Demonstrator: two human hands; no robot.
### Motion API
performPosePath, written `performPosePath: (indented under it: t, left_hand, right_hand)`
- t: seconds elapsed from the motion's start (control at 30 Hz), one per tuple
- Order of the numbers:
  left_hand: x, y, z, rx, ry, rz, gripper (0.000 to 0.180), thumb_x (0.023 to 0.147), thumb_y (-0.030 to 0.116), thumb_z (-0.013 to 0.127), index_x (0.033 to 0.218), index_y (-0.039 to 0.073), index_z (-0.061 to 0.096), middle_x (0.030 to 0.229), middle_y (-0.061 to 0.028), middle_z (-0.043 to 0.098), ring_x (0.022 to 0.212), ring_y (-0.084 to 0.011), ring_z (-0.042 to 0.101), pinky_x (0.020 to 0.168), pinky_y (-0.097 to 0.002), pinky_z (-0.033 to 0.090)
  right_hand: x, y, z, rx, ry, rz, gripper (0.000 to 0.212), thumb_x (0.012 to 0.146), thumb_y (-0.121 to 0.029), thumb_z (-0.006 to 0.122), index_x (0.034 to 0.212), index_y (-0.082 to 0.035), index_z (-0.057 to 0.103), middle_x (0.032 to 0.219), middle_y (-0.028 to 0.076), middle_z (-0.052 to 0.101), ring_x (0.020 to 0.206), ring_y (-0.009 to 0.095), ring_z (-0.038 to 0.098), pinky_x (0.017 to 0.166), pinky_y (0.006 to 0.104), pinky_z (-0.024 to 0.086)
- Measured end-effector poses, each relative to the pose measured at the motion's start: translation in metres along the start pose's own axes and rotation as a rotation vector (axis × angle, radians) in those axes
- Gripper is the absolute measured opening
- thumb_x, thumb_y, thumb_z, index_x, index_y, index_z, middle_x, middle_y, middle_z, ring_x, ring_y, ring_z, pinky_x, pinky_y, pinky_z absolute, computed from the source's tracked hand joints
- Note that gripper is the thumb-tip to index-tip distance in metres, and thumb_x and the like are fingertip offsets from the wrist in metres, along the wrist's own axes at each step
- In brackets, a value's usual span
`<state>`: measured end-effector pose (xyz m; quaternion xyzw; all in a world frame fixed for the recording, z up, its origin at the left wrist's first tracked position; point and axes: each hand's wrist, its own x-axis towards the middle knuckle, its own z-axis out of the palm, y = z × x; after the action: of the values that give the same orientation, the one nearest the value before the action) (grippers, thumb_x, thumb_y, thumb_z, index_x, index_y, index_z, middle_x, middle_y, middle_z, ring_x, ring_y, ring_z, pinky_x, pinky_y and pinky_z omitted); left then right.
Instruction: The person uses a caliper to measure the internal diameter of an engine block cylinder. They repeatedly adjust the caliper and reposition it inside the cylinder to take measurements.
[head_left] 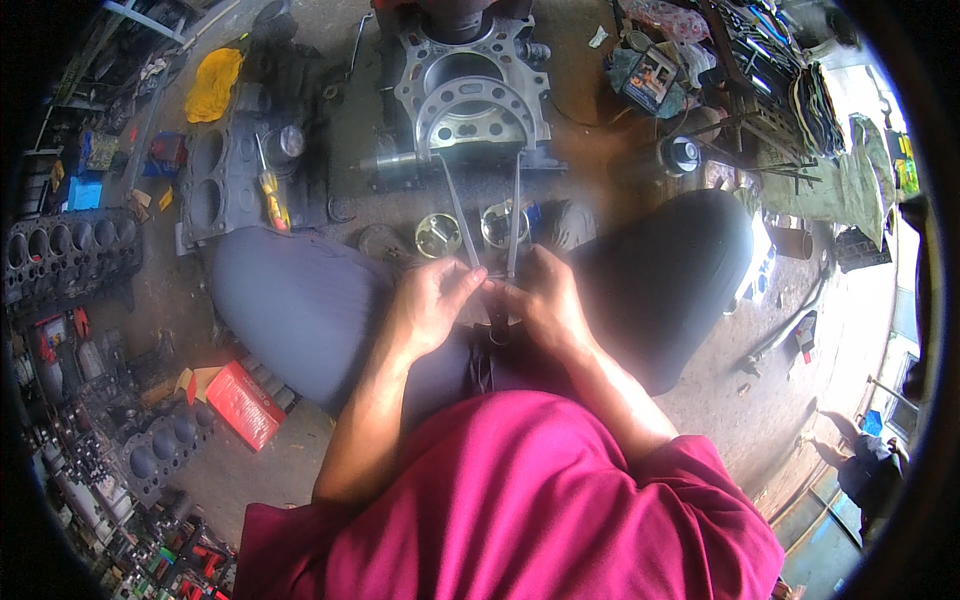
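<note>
A dusty workshop floor is seen from above, crowded with engine parts, and places are given here from the open engine block (470,85) at top centre. Far to its left a dark cylinder head (70,255) lies with a row of round bores; nearer, a second grey block (225,175) carries a yellow-handled screwdriver (272,195), with a yellow rag (213,82) above it. Low to the left a red box (243,403) rests on the floor.

Just below the engine block a large curved-frame measuring tool (480,150) — an arched bow with two long thin legs — is held upright between the knees. Its lower ends are pinched by the left hand (432,305) and the right hand (545,300), both closed around the legs, fingertips meeting at the middle; what sits between the fingertips cannot be told.

The step in hand appears to be the setting or reading of this tool, and a steady, fine adjustment at the joined ends seems called for next.

Between the tool's legs two pistons (470,230) stand on the floor, their hollow crowns up — nothing is seen inside. To the right of the block a cluttered rack of tools (770,60) is visible.
</note>
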<state>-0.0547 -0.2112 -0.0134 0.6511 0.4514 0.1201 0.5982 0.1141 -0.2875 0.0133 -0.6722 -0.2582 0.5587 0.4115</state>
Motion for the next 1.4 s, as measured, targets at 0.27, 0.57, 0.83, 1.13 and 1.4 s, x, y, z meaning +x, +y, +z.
performPosePath:
  t: [0.27,0.57,0.83,1.13,1.4]
  left_hand:
    - [-0.0005,0.0028,-0.0009,0.007,-0.010,-0.002,0.032,0.099,0.032,0.064,0.088,0.003,0.067,0.065,0.0004,0.057,0.060,-0.0058,0.049,0.056,-0.0265,0.041]
    - [-0.0013,0.0029,-0.0007,0.012,-0.003,0.014,0.031,0.099,0.032,0.064,0.088,0.003,0.067,0.065,0.0007,0.056,0.060,-0.0058,0.048,0.055,-0.0267,0.040]
    - [-0.0019,0.0026,-0.0006,-0.012,-0.001,0.030,0.031,0.099,0.031,0.064,0.087,0.003,0.066,0.064,0.0014,0.055,0.060,-0.0047,0.047,0.055,-0.0250,0.039]
    - [-0.0024,0.0019,-0.0014,0.011,0.015,0.032,0.030,0.099,0.030,0.064,0.085,0.003,0.066,0.065,0.0020,0.055,0.061,-0.0045,0.047,0.055,-0.0255,0.038]
    - [-0.0010,0.0028,-0.0016,-0.009,0.019,0.026,0.031,0.099,0.030,0.064,0.084,0.003,0.066,0.064,0.0015,0.055,0.061,-0.0047,0.047,0.055,-0.0255,0.038]
  right_hand:
    - [0.0007,-0.0004,-0.0006,0.002,-0.006,0.008,0.032,0.085,-0.004,0.078,0.109,0.003,0.058,0.100,0.014,0.073,0.091,0.015,0.068,0.080,0.0295,0.056]
    - [0.0000,0.0000,0.0003,0.036,-0.009,0.016,0.032,0.086,-0.003,0.077,0.111,0.003,0.058,0.101,0.013,0.073,0.091,0.015,0.068,0.080,0.0295,0.056]
    - [-0.0013,-0.0002,0.0011,0.025,-0.003,-0.028,0.031,0.087,-0.003,0.076,0.112,0.003,0.059,0.100,0.012,0.073,0.090,0.014,0.068,0.079,0.0289,0.056]
    - [-0.0014,0.0032,0.0045,0.072,0.005,-0.059,0.031,0.087,-0.002,0.076,0.112,0.002,0.059,0.099,0.012,0.074,0.087,0.014,0.068,0.076,0.0273,0.055]
    - [0.0007,0.0054,0.0052,0.095,0.001,-0.046,0.032,0.087,-0.002,0.076,0.113,0.002,0.059,0.100,0.012,0.074,0.089,0.014,0.069,0.078,0.0282,0.055]
